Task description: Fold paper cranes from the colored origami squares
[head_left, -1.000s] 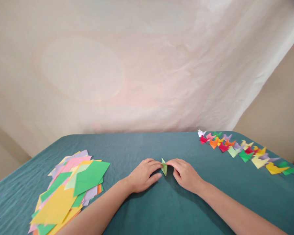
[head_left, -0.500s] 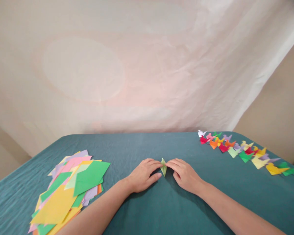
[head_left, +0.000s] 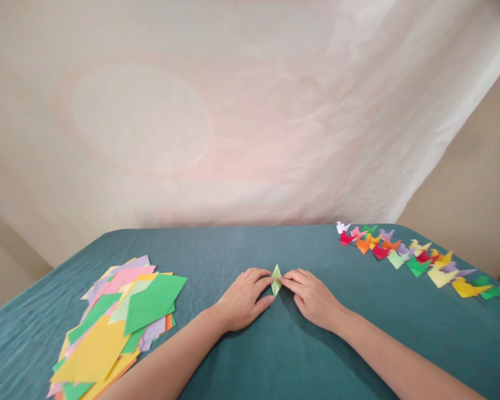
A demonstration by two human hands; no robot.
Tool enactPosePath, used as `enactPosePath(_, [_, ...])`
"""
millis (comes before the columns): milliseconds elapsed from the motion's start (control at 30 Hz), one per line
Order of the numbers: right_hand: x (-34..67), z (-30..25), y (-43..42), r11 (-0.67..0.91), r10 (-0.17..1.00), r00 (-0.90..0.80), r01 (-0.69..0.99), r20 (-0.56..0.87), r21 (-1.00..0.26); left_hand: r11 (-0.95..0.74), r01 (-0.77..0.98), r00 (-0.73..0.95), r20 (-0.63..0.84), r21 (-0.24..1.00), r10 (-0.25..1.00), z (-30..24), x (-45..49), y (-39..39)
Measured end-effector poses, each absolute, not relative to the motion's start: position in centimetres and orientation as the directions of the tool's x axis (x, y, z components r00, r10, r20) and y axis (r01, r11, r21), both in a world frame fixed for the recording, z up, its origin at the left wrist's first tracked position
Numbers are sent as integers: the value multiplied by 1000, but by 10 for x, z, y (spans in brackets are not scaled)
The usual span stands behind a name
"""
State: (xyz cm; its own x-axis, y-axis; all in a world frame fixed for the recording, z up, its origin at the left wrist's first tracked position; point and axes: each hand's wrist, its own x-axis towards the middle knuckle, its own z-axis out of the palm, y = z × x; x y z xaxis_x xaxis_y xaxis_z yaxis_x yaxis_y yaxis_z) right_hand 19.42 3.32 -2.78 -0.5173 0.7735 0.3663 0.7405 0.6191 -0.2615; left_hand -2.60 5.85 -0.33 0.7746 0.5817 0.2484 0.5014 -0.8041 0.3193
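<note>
A small light green origami paper (head_left: 276,281), folded into a narrow upright diamond, lies at the middle of the table with a crease down its centre. From the left, my left hand (head_left: 242,298) grips its edge, forefinger at the side and thumb near the lower tip. My right hand (head_left: 314,294) has its fingertips on the opposite edge, with the thumb tucked below the fingers. Both hands rest low over the cloth, and the fingertips hide parts of the paper's side corners.
A loose pile of coloured paper squares (head_left: 95,344) lies on the left, close to my left forearm. Several folded paper birds (head_left: 419,268) stand in slanting rows at the right edge. A dark green cloth (head_left: 250,361) covers the table; a pale curtain (head_left: 233,139) hangs behind.
The folded paper has shifted slightly away from me and to the left, and shows more of its face. My left thumb has come in against its lower part.
</note>
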Motion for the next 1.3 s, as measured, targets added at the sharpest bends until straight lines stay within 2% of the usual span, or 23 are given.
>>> enactPosePath(933, [193, -33, 36, 639, 750, -528, 733, 398, -231, -832, 507, 820, 173, 224, 546, -7, -26, 61])
enactPosePath(1300, [192, -26, 35, 626, 768, -519, 730, 374, -274, -839, 507, 812, 216, 199, 542, -3, -24, 56])
